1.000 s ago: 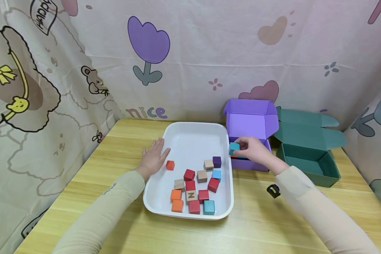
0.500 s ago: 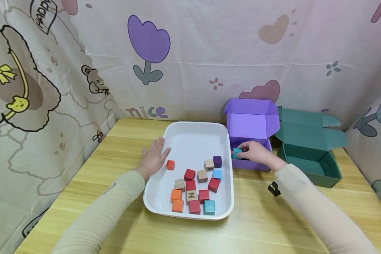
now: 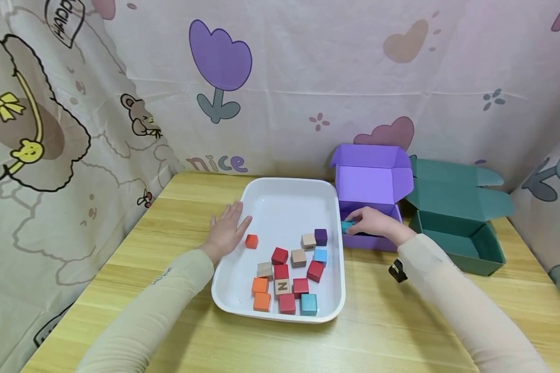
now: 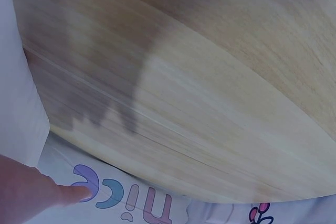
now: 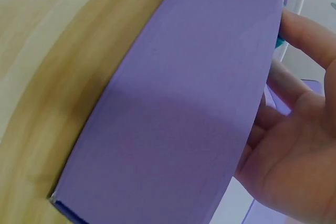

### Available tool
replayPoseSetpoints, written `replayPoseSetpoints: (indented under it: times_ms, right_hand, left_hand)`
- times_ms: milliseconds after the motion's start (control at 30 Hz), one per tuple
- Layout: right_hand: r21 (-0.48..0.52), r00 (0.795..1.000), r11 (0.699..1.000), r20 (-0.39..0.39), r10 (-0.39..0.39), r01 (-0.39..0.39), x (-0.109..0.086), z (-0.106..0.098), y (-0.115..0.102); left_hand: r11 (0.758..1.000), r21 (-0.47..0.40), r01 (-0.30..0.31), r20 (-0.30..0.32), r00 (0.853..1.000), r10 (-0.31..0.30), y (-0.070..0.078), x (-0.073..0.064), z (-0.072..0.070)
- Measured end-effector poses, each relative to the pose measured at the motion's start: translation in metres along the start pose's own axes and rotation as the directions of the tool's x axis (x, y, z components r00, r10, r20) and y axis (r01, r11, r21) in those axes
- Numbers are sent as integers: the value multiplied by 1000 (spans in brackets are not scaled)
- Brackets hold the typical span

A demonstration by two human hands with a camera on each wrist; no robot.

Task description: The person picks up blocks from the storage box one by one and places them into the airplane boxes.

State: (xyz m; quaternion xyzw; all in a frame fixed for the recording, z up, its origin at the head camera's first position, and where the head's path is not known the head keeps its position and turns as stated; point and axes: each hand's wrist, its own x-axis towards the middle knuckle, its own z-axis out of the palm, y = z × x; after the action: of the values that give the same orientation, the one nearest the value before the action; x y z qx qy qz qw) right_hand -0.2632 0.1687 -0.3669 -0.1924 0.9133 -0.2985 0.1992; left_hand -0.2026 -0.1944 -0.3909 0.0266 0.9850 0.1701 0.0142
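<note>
My right hand (image 3: 374, 223) reaches into the open purple box (image 3: 368, 242), thumb and fingers pinching a teal cube (image 3: 346, 227) low at its left end. In the right wrist view the box's front wall (image 5: 173, 98) hides the fingertips, and only a sliver of teal shows past its edge. Spread flat, my left hand (image 3: 225, 231) rests at the left rim of the white tray (image 3: 284, 199). Several red, orange, plain wood, blue, teal and purple cubes lie in the tray, with an orange-red cube (image 3: 251, 241) nearest that hand.
Right of the purple box stands an open green box (image 3: 457, 259), lid folded back. The tray's right rim lies right beside the purple box. A patterned cloth (image 3: 280, 103) hangs behind the wooden table (image 3: 177, 207). A black clip (image 3: 397, 270) shows at the right sleeve.
My right hand has lowered the teal cube from above the purple box's left edge down inside it. The left hand stays at the tray rim.
</note>
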Motion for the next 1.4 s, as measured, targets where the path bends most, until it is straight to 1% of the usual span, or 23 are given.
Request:
replayPoseSetpoints:
  times_ms: [200, 300, 400, 433, 567, 700, 833, 933, 1133, 1267, 1400]
  right_hand:
    - [44, 997, 998, 68, 43, -46, 1, -3, 1]
    - [36, 995, 997, 76, 67, -70, 1, -3, 2]
    - [33, 995, 997, 73, 70, -73, 1, -4, 3]
    - [41, 995, 996, 67, 76, -79, 2, -3, 3]
    - [28, 998, 999, 31, 45, -46, 3, 0, 5]
    - [-32, 1000, 999, -27, 16, -17, 4, 4, 4]
    - [-100, 997, 995, -82, -2, -6, 7, 8, 1]
    - [-144, 995, 989, -100, 13, -27, 9, 10, -3]
    - [-203, 988, 973, -129, 84, -109, 9, 11, -11]
    - [-223, 986, 965, -127, 110, -136, 7, 11, -14]
    - [-232, 978, 957, -161, 136, -172, 4, 6, -22]
  left_hand:
    - [1000, -3, -2, 9, 1000, 2, 1, 1, 1]
    - [1000, -8, -2, 5, 1000, 2, 1, 1, 1]
    - [1000, -7, -4, 5, 1000, 4, 2, 0, 0]
    - [1000, -6, -4, 5, 1000, 4, 2, 0, 0]
    - [1000, -4, -1, 11, 1000, 1, 2, 1, 0]
    - [1000, -4, 2, 13, 1000, -2, 1, 1, 0]
    - [1000, -2, 5, 12, 1000, -4, 0, 1, 0]
    - [1000, -5, 7, 11, 1000, -7, 0, 1, 0]
    - [1000, -8, 6, 8, 1000, -6, 1, 0, -1]
    - [1000, -1, 4, 9, 1000, -4, 0, 0, 0]
    - [1000, -6, -4, 4, 1000, 4, -1, 0, 0]
